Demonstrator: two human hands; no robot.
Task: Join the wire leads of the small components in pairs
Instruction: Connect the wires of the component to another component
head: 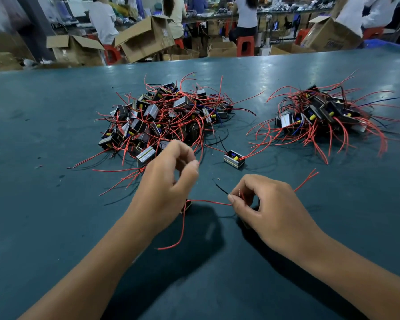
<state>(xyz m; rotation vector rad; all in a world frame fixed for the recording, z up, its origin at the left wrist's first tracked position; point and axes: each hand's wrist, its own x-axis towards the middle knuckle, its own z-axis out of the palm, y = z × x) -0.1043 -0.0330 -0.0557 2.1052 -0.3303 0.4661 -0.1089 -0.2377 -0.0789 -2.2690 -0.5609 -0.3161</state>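
So your right hand (263, 204) has the red wire (208, 201) pinched at its tip, just above the table (56, 112) — left hand (169, 181) looks curled round its part, mostly hidden. Keep both bare ends lined up before twisting — don't yank.

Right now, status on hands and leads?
Right hand pinches red lead and black lead. Left hand curled; grip unclear. Leads not joined. Nothing blocking.

Both forearms over the table, left hand (169, 181) curled, right hand (261, 204) pinching with thumb and forefinger.
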